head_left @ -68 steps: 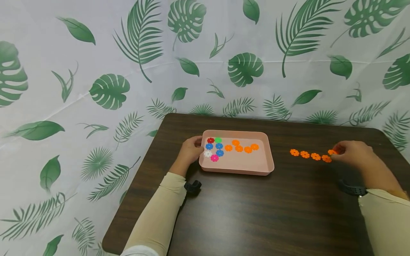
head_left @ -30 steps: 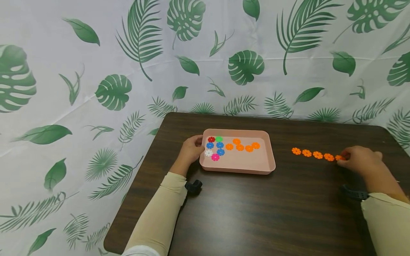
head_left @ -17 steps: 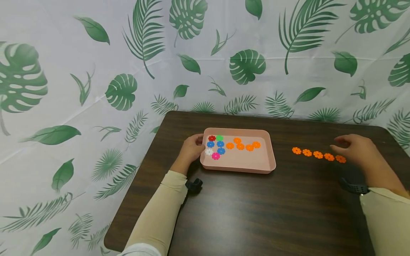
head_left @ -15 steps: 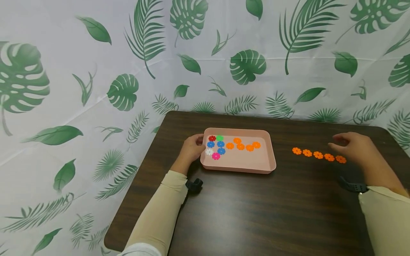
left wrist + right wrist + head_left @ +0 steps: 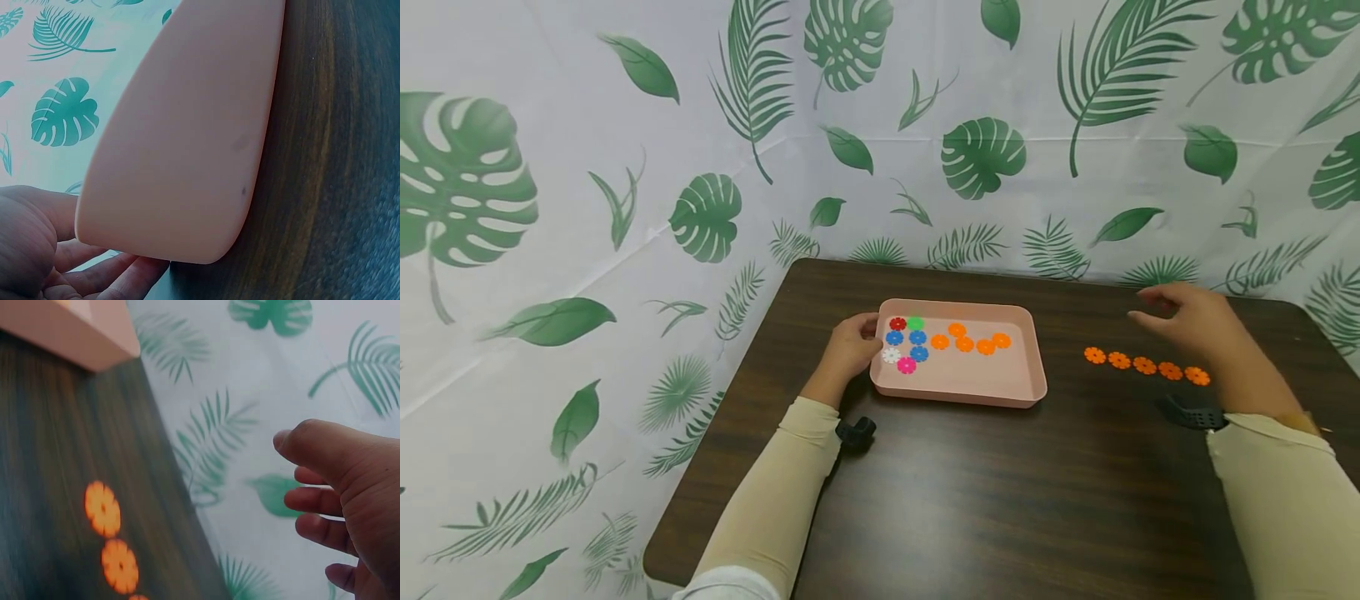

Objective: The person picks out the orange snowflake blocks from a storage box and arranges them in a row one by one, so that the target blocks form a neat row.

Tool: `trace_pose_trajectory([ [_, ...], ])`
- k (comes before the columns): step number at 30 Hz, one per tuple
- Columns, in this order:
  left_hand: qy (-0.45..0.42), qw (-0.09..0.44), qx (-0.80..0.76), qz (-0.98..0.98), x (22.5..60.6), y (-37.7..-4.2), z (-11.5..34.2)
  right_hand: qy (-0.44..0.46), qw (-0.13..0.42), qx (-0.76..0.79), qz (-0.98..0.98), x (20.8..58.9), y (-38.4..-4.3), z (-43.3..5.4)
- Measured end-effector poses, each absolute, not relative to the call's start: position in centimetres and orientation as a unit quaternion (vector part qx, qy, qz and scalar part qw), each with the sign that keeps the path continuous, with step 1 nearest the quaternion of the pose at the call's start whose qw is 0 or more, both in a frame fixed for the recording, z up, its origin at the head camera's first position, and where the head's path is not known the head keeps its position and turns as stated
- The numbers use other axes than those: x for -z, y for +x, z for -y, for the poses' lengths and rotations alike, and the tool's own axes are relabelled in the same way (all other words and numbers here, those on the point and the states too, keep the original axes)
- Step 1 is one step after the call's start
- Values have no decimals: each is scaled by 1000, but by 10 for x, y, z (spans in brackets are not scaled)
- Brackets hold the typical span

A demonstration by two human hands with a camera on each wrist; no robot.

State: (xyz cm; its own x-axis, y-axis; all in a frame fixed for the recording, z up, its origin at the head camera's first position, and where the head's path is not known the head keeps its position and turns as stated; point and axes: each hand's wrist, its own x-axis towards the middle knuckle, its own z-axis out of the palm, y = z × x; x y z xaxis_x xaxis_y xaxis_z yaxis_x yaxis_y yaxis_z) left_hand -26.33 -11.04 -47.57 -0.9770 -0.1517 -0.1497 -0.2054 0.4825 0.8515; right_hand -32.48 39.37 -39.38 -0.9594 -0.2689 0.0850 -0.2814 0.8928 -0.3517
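A pink rectangular tray [image 5: 970,385] sits on the brown wood-grain table [image 5: 1000,492]. Right of it lie five orange flower-shaped discs [image 5: 1145,366].

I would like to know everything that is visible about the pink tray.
The pink tray is shallow and rectangular, with rounded corners and smooth, plastic-looking walls; two dark marks show outside. It sits flat on the brown table, its left end held by the left hand. Twelve flower-shaped discs lie inside.
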Motion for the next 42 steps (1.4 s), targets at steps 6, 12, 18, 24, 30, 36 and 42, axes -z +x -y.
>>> trace_pose_trajectory([
  [6,-104,27,-499,-860,476,-264,112,177,19,-208,962,386,-331,-361],
  [12,-100,30,-501,-859,476,-265,112,207,25,-205,956,381,-334,-328],
  [18,-103,26,-502,-859,476,-265,112,225,8,-222,949,380,-339,-298],
  [24,-108,30,-503,-857,476,-266,111,243,-7,-225,944,385,-344,-269],
  [30,-111,32,-507,-854,476,-266,111,270,-22,-217,938,392,-348,-237],
  [36,-112,33,-508,-854,476,-267,112,309,-26,-231,922,405,-348,-211],
  [42,-107,31,-510,-853,477,-268,112,318,-37,-233,918,423,-350,-187],
])
